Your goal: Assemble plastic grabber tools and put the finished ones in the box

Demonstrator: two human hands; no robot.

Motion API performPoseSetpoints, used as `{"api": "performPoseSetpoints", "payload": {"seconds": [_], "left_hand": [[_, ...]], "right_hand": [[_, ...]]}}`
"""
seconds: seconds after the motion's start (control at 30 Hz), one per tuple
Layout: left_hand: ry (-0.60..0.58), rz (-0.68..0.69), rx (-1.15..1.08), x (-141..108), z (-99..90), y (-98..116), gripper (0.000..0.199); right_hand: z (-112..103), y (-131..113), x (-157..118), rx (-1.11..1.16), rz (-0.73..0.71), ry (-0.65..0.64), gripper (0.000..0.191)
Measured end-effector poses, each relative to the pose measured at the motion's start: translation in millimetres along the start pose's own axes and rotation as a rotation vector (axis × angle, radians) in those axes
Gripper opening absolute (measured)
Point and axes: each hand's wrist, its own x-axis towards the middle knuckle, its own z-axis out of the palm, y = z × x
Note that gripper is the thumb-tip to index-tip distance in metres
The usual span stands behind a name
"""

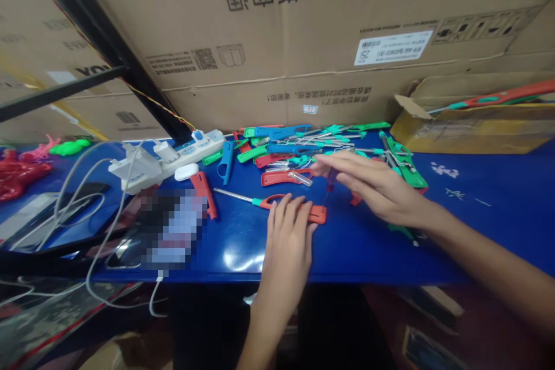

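Flat on the blue table lies an orange long-neck lighter [318, 215], its metal tube [234, 194] pointing left. My left hand [289, 225] presses down over its body, fingers laid across it and covering the middle. In my right hand [368, 182] is a screwdriver with a small purple handle [332, 179]; its thin shaft points down at the lighter's right end. Whether the tip touches a screw is too small to tell. Just beyond my hands lies a heap of lighter shells and parts, among them a red shell [277, 177] and a clear tube [300, 178].
A power strip [186, 153] with plugs and a phone [169, 231] with white cables lie left. A cardboard box [468, 127] holding lighters stands back right. Blue [226, 162] and red [203, 193] shells lie nearer the strip. A large carton [277, 69] walls the back.
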Motion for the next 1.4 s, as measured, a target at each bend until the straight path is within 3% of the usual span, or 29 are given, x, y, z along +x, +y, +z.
{"api": "performPoseSetpoints", "payload": {"seconds": [0.07, 0.23, 0.4, 0.57, 0.73, 0.97, 1.13, 1.3, 1.4], "left_hand": [[0.005, -0.004, -0.001, 0, -0.1, 0, 0.034], [-0.013, -0.005, 0.003, -1, -1.9, 2, 0.035], [-0.007, -0.003, 0.004, -1, -3.4, 2, 0.034], [-0.002, 0.004, 0.008, -1, -1.8, 1, 0.035], [0.002, 0.001, 0.014, -1, -0.7, 1, 0.035], [-0.001, 0.006, 0.014, -1, -1.0, 2, 0.036], [0.007, 0.006, 0.026, -2, -0.9, 2, 0.036], [0.001, 0.022, 0.017, -2, -1.8, 2, 0.033], [0.008, 0.025, 0.015, -2, -1.8, 2, 0.033]], "right_hand": [[-1, 0, 0, 0.032, 0.0, -0.011, 0.045], [-1, 4, -1, -0.023, 0.026, 0.14, 0.019], [-2, 2, -2, 0.023, 0.052, -0.025, 0.047], [-2, 2, -3, -0.058, 0.028, 0.085, 0.03], [3, 1, -3, -0.007, 0.043, -0.071, 0.049], [4, 3, -6, -0.082, 0.041, -0.001, 0.035], [8, 4, -4, 0.031, 0.143, 0.011, 0.044], [7, 7, -3, -0.08, 0.033, 0.151, 0.028], [5, 7, -4, -0.075, 0.037, 0.073, 0.041]]}}
